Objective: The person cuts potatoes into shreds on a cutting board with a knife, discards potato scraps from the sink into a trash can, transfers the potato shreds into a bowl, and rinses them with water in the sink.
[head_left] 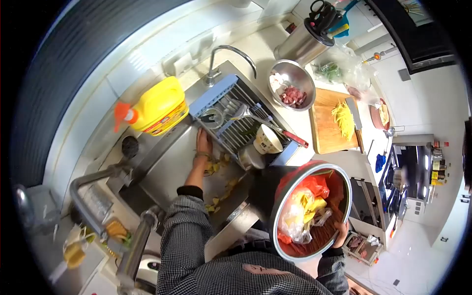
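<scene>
My left hand (204, 143) reaches down into the steel sink (169, 164), close to the end of the blue-grey dish rack (197, 104). Its fingers look stretched out, with nothing visible in them. Yellowish peelings (227, 189) lie on the sink floor beside that hand and along its near side. With my right hand (340, 234) I grip the rim of a trash bin (275, 227), which is tilted at the sink's front edge. Inside it are a red bag (318, 187), clear plastic and yellow peels (310, 209).
A yellow jug (160, 105) stands behind the sink. The rack holds a patterned bowl (267, 140) and a red-handled utensil (295, 138). To the right are a metal bowl with meat (293, 97) and a cutting board (324, 123) bearing yellow shreds (344, 120) and a knife (355, 115).
</scene>
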The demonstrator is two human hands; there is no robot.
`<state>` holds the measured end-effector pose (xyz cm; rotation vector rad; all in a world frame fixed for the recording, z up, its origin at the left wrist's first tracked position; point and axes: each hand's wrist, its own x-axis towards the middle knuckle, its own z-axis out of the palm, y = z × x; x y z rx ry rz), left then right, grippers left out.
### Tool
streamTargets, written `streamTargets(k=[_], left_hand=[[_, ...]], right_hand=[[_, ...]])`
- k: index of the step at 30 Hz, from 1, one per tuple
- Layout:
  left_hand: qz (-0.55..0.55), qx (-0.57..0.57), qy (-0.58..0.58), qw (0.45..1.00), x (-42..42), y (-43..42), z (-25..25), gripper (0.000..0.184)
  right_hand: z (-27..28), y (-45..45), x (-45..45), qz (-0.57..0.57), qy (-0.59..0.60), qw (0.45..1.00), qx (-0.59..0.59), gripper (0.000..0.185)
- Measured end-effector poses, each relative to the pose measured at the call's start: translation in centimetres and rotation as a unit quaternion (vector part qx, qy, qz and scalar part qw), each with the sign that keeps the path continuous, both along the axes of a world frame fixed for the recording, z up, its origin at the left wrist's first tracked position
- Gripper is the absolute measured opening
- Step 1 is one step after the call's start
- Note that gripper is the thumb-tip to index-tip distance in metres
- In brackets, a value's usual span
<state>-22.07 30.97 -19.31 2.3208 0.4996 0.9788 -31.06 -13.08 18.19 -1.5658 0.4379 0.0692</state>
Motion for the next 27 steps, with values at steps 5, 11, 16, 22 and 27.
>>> streamTargets(k=[5, 11, 16, 22, 27], left_hand=[[-0.242, 0.019, 0.523, 0.817, 4.9, 2.2, -2.7, 0.022], [-0.408, 0.044, 0.454, 0.791, -2.4, -4.5, -0.5, 0.028], [-0.359, -0.085, 0.234, 0.899, -12.7, -5.7, -1.2, 0.041], [-0.389, -0.081, 0.336, 0.854, -26.1, -2.6, 5.5, 0.066], [-0.398, -0.022, 0.369, 0.840, -26.4, -4.4, 3.7, 0.067]], right_hand=[[-0.5, 0.2, -0.5, -0.088, -0.019, 0.996, -0.028, 0.028], [-2.1, -4.1, -1.9, -0.077, 0.014, 0.995, -0.060, 0.016], [-1.1, -1.1, -0.9, -0.081, -0.006, 0.996, -0.043, 0.023], [-1.3, -2.4, -1.6, -0.026, -0.021, 0.996, -0.083, 0.039], [0.3, 1.3, -0.5, -0.030, -0.024, 0.998, -0.040, 0.032]])
